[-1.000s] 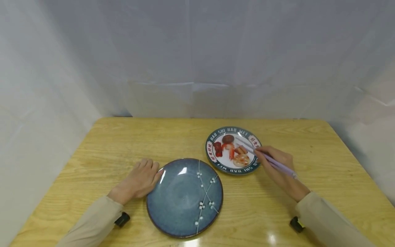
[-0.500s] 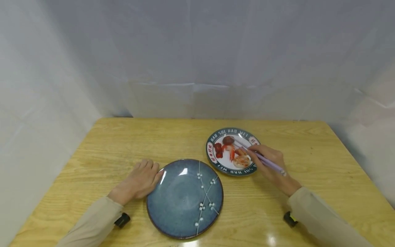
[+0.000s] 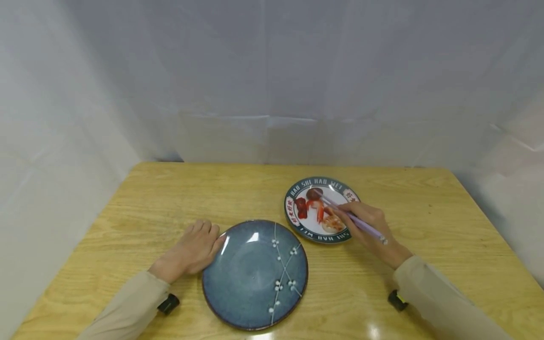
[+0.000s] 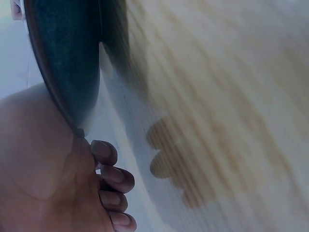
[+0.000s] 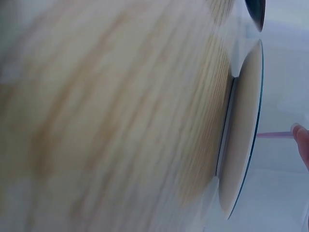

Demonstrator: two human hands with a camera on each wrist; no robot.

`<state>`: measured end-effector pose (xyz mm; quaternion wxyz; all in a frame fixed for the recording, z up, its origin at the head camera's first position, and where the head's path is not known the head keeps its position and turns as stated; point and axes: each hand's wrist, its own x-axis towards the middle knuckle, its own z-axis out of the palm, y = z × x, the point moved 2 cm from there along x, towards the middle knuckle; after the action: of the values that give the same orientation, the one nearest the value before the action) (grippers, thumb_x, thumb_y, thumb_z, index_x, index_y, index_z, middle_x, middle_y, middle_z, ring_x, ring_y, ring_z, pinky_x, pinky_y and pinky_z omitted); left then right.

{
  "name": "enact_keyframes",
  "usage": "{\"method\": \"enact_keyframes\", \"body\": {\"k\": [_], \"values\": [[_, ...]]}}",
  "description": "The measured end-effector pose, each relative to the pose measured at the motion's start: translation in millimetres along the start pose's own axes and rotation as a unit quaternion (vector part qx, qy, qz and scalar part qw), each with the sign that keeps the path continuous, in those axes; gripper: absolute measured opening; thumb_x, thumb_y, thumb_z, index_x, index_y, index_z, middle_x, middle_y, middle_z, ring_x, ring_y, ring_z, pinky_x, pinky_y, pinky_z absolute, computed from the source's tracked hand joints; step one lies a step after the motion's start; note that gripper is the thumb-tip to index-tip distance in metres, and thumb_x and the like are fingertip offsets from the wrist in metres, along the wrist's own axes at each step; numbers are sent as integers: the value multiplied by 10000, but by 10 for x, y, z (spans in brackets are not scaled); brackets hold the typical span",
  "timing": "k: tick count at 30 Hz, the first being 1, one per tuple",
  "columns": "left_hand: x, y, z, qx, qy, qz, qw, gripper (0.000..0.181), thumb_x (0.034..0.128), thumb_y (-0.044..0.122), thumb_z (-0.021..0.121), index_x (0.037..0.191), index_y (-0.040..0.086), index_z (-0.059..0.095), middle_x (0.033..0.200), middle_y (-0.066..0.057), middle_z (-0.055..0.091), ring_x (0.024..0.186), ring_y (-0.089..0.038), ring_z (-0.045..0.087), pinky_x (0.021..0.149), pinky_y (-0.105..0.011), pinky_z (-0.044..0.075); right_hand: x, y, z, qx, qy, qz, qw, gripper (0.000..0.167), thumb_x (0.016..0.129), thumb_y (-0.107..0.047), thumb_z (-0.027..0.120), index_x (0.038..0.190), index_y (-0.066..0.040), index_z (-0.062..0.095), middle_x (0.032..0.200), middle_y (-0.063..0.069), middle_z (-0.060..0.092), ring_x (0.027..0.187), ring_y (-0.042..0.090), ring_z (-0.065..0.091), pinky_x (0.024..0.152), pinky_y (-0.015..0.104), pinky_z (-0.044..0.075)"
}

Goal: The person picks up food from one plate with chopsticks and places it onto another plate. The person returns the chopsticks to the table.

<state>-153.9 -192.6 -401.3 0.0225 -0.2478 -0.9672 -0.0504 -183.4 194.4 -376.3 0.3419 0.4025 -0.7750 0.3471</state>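
My left hand (image 3: 193, 248) holds the rim of a blue plate (image 3: 246, 278) with white blossom branches, thumb over the edge; the left wrist view shows its fingers (image 4: 111, 179) curled below. My right hand (image 3: 377, 221) grips a pair of purple chopsticks (image 3: 363, 226) over a smaller plate with a green lettered rim (image 3: 303, 231). The chopstick tips are at a round brown mushroom (image 3: 314, 193); whether they pinch it cannot be told. Beside it are red glossy pieces (image 3: 301, 208), an orange-white shrimp (image 3: 319, 215) and a pale orange-brown piece (image 3: 333, 224), partly covered by my right hand.
Both plates stand on a light wooden table (image 3: 204, 189), the smaller one farther back and to the right. White sheeting (image 3: 238, 94) hangs behind the table and at its sides. Each wrist carries a black strapped device (image 3: 168, 303).
My right hand has moved left and slightly down with the chopsticks, and their tips have come to the mushroom. My left hand stays on the blue plate's rim.
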Motion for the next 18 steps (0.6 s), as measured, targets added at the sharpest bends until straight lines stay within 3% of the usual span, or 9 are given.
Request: {"method": "enact_keyframes", "body": {"k": [9,18], "values": [[2,6,-11,-53,-92,-16,9999,245,1032,240,405,854,82,463,837,-92,462,882,-311,473,798,-466,377,16,-12,3,-163,-186,-58,9997,315,998,-275,537,902,-5,668,790,85,690,628,139,632,561,180,491],[6,1,-1,-92,-112,-35,9999,237,1027,224,413,842,81,449,816,-81,438,871,-308,457,799,-462,366,54,-47,-13,-526,-21,-642,9965,343,1016,-266,506,898,0,688,782,108,702,650,192,682,577,268,531]]}}
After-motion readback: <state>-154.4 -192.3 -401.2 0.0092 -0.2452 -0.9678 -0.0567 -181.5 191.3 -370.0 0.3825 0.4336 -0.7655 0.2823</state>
